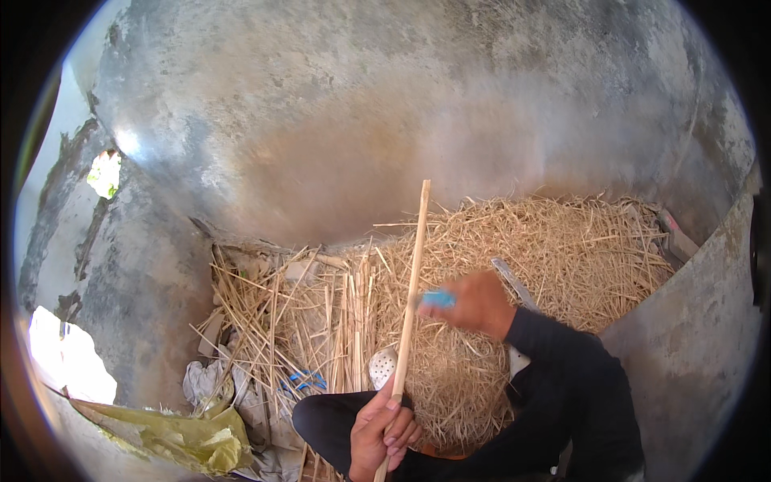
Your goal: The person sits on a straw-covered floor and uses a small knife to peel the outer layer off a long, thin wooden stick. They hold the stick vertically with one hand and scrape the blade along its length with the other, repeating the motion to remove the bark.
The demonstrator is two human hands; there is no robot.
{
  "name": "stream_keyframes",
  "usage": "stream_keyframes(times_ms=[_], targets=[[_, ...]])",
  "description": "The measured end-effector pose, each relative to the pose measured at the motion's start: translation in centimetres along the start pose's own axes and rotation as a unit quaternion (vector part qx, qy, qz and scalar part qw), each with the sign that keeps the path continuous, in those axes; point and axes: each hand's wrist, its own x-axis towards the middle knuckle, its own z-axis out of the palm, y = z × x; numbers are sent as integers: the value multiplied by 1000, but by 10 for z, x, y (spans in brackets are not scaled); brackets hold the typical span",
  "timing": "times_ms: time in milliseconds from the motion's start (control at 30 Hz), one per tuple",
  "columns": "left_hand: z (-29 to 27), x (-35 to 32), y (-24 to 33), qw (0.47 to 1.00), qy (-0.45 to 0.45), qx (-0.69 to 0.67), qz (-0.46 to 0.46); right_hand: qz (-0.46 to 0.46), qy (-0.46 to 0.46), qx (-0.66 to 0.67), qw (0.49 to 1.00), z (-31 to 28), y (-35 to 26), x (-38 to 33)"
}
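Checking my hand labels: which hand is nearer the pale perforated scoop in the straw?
Left. The left hand grips the stick just below the scoop; the right hand is higher, to its right.

Gripping a thin wooden stick [411,273] low with left hand [379,434]; right hand [474,304] pinching a small blue object [438,299] over straw pile [546,249].

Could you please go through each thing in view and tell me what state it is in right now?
Left hand: closed around the lower part of the wooden stick.
Wooden stick: held nearly upright, leaning slightly right, over the straw.
Right hand: raised beside the stick, gripping a small blue object.
Small blue object: pinched in the fingers, mostly hidden.
Straw pile: loose, heaped against the grey wall.
Yellow-green plastic sheet: crumpled on the ground.
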Motion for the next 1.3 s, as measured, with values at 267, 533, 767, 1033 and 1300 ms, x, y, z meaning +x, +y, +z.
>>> stream_keyframes(times_ms=[267,533,767,1033,1300], targets=[[7,-5,-6,998,2,60,-33,115,30,4,993,-8,53,19],[-8,-2,-1,999,-7,45,9,-31,-14,51,998,-19,-32,-11],[3,-6,-4,997,18,69,2,-71,97,-6,993,-14,9,12],[3,-8,-6,998,9,55,-8,-91,116,-18,989,-5,20,17],[-5,-26,-24,996,19,48,-73,234,96,-61,966,-28,110,32]])
